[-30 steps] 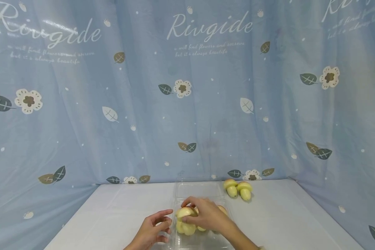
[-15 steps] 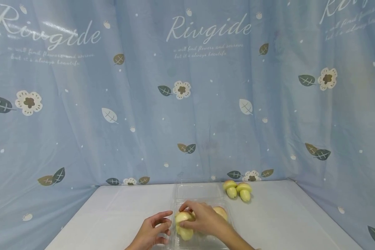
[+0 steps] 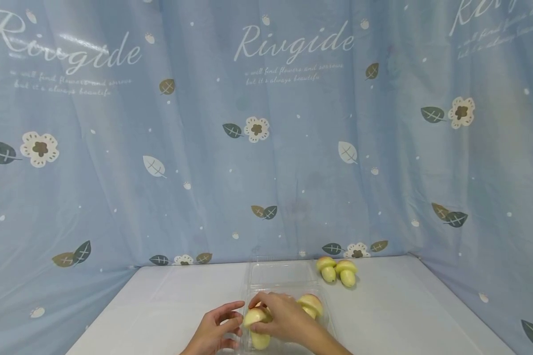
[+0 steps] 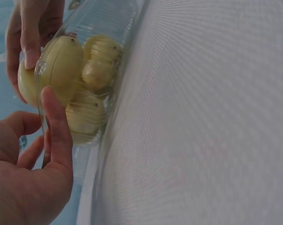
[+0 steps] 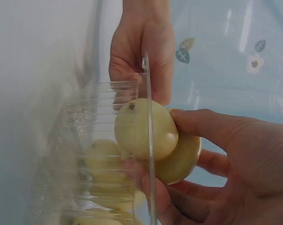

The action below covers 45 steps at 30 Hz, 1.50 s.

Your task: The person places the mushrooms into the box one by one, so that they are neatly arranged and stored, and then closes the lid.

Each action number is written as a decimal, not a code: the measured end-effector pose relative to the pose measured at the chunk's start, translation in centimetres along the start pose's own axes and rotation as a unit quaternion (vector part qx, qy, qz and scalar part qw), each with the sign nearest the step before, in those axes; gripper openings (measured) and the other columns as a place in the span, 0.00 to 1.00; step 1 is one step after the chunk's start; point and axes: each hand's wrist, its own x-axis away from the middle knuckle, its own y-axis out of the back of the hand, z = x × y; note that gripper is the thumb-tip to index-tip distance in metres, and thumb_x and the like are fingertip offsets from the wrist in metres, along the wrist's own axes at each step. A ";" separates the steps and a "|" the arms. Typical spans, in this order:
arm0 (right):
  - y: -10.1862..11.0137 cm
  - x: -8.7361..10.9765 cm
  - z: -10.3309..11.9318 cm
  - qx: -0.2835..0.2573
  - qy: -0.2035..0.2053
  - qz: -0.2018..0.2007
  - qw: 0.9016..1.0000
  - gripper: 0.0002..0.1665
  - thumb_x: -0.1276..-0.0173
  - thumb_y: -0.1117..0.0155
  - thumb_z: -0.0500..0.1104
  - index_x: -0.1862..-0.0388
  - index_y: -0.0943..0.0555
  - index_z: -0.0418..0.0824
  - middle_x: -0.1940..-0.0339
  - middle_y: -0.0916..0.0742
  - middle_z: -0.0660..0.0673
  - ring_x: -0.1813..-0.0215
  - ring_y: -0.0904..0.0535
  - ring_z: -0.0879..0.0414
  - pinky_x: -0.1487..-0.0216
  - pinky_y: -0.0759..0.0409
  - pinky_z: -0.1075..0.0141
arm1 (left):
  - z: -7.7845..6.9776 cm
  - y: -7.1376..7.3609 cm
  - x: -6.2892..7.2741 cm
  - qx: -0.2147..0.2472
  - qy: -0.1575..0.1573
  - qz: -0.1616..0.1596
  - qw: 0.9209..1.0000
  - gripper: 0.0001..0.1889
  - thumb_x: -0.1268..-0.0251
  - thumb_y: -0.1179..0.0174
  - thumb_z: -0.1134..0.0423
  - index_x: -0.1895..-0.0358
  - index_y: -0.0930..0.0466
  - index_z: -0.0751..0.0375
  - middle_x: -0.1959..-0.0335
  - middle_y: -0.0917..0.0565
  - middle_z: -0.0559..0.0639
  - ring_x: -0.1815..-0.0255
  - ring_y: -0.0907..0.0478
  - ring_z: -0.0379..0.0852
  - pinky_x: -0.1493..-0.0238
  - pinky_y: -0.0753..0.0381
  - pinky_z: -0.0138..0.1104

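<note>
My right hand (image 3: 277,318) grips a yellow-green, mushroom-shaped piece (image 3: 259,341) with a rosy cap, at the left of an open clear plastic clamshell box (image 3: 330,323). In the right wrist view, the thumb and fingers hold its cap (image 5: 181,164), and the round stem (image 5: 143,129) is beside the box rim. My left hand (image 3: 215,328) stays by the box's left side, fingers loosely bent, fingertips at the rim. Another mushroom-shaped piece (image 3: 310,304) lies inside at the right. Through the box wall in the left wrist view, more pieces (image 4: 101,63) show; some are partly hidden.
Two similar mushroom-shaped pieces (image 3: 326,268) lie side by side on the white tabletop (image 3: 404,305), right of the raised clear lid (image 3: 282,273). A blue patterned curtain (image 3: 293,162) closes off the back and sides.
The right hand has moved slightly left and nearer with the mushroom-shaped piece, turning its stem toward me. More of the piece at the right shows. The left hand has hardly moved.
</note>
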 end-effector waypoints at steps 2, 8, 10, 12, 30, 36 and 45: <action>-0.2 0.0 0.1 0.024 0.005 -0.001 1.000 0.19 0.40 0.28 0.56 0.52 0.18 0.53 0.63 0.15 0.63 0.65 0.25 0.72 0.62 0.25 0.71 | 0.1 0.0 0.0 -0.001 -0.002 -0.001 1.000 0.28 0.29 0.40 0.55 0.30 0.32 0.61 0.54 0.23 0.50 0.64 0.19 0.40 0.67 0.14 0.32; -0.6 0.0 0.1 0.064 0.016 0.002 0.998 0.22 0.40 0.29 0.58 0.50 0.17 0.51 0.57 0.13 0.60 0.59 0.21 0.69 0.54 0.23 0.66 | 0.1 0.0 -0.1 -0.009 -0.008 -0.002 1.000 0.30 0.30 0.40 0.56 0.29 0.34 0.63 0.54 0.23 0.50 0.64 0.19 0.40 0.68 0.14 0.32; -0.6 0.2 0.1 0.061 0.015 0.002 0.998 0.22 0.40 0.29 0.57 0.50 0.17 0.50 0.56 0.13 0.59 0.57 0.20 0.68 0.54 0.23 0.68 | 0.1 0.0 -0.1 -0.009 -0.008 -0.003 1.000 0.30 0.30 0.40 0.56 0.29 0.34 0.64 0.54 0.23 0.50 0.64 0.20 0.40 0.68 0.14 0.32; -0.7 0.2 0.1 0.059 0.015 0.002 0.998 0.21 0.41 0.28 0.56 0.51 0.17 0.49 0.56 0.13 0.58 0.58 0.20 0.67 0.56 0.22 0.69 | 0.1 0.0 -0.1 -0.009 -0.008 -0.003 1.000 0.30 0.30 0.40 0.56 0.29 0.34 0.64 0.54 0.23 0.50 0.64 0.20 0.40 0.69 0.14 0.32; -0.2 0.3 0.3 0.047 -0.021 0.048 0.998 0.24 0.49 0.20 0.50 0.53 0.18 0.50 0.64 0.16 0.62 0.65 0.27 0.70 0.62 0.25 0.74 | 0.0 -0.2 -0.1 -0.016 -0.010 -0.015 1.000 0.30 0.32 0.38 0.56 0.30 0.32 0.65 0.56 0.22 0.49 0.65 0.19 0.40 0.69 0.14 0.32; -0.1 0.2 0.3 0.044 -0.028 0.061 0.997 0.27 0.51 0.19 0.49 0.52 0.18 0.51 0.63 0.16 0.62 0.64 0.27 0.70 0.60 0.25 0.73 | 0.0 -0.2 -0.1 -0.015 -0.008 -0.015 1.000 0.30 0.32 0.38 0.56 0.30 0.32 0.65 0.56 0.22 0.49 0.65 0.19 0.40 0.69 0.14 0.31; 0.3 0.4 0.3 0.061 -0.027 0.066 0.996 0.26 0.52 0.19 0.50 0.53 0.18 0.53 0.65 0.17 0.63 0.64 0.27 0.69 0.61 0.25 0.73 | 0.2 -0.1 -0.1 -0.013 -0.008 -0.013 1.000 0.30 0.31 0.39 0.56 0.30 0.33 0.64 0.56 0.23 0.49 0.65 0.19 0.41 0.69 0.14 0.32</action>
